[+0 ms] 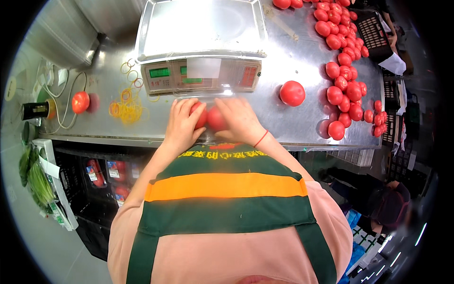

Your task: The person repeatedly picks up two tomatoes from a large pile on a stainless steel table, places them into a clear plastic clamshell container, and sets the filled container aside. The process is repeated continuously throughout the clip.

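Both my hands are at the metal table's near edge, in front of the scale [204, 75]. My left hand [181, 118] curves round a red tomato [199, 115], its fingers over the far side. Beside it, my right hand [240, 117], with a thin red cord at the wrist, has its fingers round another tomato [216, 119]. This second tomato looks hazy, as if behind clear plastic. Clear plastic edges show around the hands, but its full shape is hidden. A large single tomato [292, 93] rests on the metal to the right of my right hand.
Many tomatoes [345, 90] spread along the table's right side. At left lie yellow rubber bands [126, 108], one tomato [80, 102] and a white cable [71, 118]. Packed tomatoes [96, 173] sit in a black crate below. A person [390, 201] is at far right.
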Available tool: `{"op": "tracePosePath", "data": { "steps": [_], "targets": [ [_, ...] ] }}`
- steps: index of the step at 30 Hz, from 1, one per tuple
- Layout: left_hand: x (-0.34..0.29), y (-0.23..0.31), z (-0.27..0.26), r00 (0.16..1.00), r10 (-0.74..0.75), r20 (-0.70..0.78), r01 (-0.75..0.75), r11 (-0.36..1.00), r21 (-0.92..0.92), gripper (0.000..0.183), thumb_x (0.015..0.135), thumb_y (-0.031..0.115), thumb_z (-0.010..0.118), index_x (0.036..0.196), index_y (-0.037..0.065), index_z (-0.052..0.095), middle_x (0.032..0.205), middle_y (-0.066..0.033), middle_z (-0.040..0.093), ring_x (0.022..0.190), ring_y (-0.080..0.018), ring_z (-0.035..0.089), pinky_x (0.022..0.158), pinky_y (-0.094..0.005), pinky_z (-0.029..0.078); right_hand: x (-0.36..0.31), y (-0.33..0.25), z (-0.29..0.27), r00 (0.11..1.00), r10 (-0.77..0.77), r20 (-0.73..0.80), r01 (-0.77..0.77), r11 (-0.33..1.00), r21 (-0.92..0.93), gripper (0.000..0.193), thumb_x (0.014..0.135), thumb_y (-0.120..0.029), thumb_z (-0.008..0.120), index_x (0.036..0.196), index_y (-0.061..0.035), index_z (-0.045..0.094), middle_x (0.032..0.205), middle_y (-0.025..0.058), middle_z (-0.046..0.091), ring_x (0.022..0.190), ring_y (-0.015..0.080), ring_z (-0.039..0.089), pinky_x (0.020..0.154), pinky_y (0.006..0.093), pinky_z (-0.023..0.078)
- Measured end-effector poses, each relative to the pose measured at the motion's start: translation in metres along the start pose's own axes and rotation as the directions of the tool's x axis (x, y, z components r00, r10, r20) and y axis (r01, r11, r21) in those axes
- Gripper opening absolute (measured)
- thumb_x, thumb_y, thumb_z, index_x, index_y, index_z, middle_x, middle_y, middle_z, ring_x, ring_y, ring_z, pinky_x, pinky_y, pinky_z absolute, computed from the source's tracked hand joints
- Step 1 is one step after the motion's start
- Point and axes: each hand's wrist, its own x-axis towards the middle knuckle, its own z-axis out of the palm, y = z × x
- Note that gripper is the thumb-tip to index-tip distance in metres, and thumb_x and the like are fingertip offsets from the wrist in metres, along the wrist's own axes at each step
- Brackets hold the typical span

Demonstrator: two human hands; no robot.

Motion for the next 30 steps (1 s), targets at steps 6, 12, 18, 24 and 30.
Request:
{"op": "tracePosePath", "data": {
  "steps": [6, 12, 18, 24, 30],
  "targets": [
    [0.007, -0.016, -0.005, 0.854, -0.367, -0.369, 0.22, 0.897, -0.384, 0.053, 0.082, 0.025, 0.067, 0.125, 0.002, 0.048, 0.13, -0.0159, 0.043, 0.119, -0.0298, 0.042, 0.103, -0.0409, 0.03, -0.041, 0.023, -0.011, 0.91, 0.379, -0.17, -0.324, 0.903, 0.281, 0.046, 0.076, -0.016, 0.069, 0.115, 0.0001, 0.053, 0.108, 0.0171, 0.056, 0.095, 0.0308, 0.056, 0.083, 0.0382, 0.046],
    [0.021, -0.059, -0.001, 0.865, -0.472, 0.172, 0.168, -0.051, -0.984, 0.057, 0.097, 0.044, 0.037, 0.126, -0.004, 0.047, 0.136, -0.0161, 0.041, 0.123, -0.0275, 0.042, 0.108, -0.0394, 0.026, -0.061, 0.021, -0.005, 0.691, 0.475, 0.545, -0.672, 0.146, 0.726, 0.051, 0.094, -0.033, 0.048, 0.133, -0.0009, 0.04, 0.098, 0.0119, 0.06, 0.08, 0.0159, 0.062, 0.071, 0.0291, 0.049],
    [-0.042, -0.017, -0.011, 0.836, -0.547, 0.039, 0.459, 0.659, -0.596, 0.05, 0.085, 0.017, 0.063, 0.13, 0.003, 0.045, 0.12, -0.0083, 0.046, 0.099, -0.0187, 0.054, 0.082, -0.0306, 0.047, -0.074, 0.019, -0.005, 0.762, 0.285, 0.581, -0.556, -0.172, 0.813, 0.059, 0.089, -0.026, 0.054, 0.136, 0.0022, 0.031, 0.109, 0.0112, 0.053, 0.102, 0.0211, 0.056, 0.089, 0.0353, 0.048],
    [-0.051, -0.008, -0.004, 0.754, -0.606, 0.252, 0.578, 0.43, -0.693, 0.056, 0.086, 0.014, 0.064, 0.133, 0.0, 0.037, 0.074, 0.003, 0.044, 0.058, -0.0044, 0.045, 0.048, -0.02, 0.038, -0.044, 0.009, 0.004, 0.723, 0.371, 0.583, -0.56, -0.18, 0.809, 0.031, 0.07, 0.006, 0.06, 0.097, -0.001, 0.047, 0.088, 0.0061, 0.058, 0.078, 0.0144, 0.059, 0.071, 0.0292, 0.051],
    [-0.072, -0.02, -0.025, 0.659, -0.749, 0.062, 0.058, -0.032, -0.998, 0.067, 0.081, 0.031, 0.07, 0.135, 0.008, 0.038, 0.104, 0.0013, 0.05, 0.089, -0.0138, 0.053, 0.077, -0.0306, 0.045, 0.015, -0.03, 0.008, 0.892, 0.198, 0.406, -0.446, 0.249, 0.86, 0.029, 0.07, 0.002, 0.064, 0.094, -0.0025, 0.049, 0.08, 0.003, 0.056, 0.072, 0.0093, 0.056, 0.062, 0.0261, 0.048]
  ]
}}
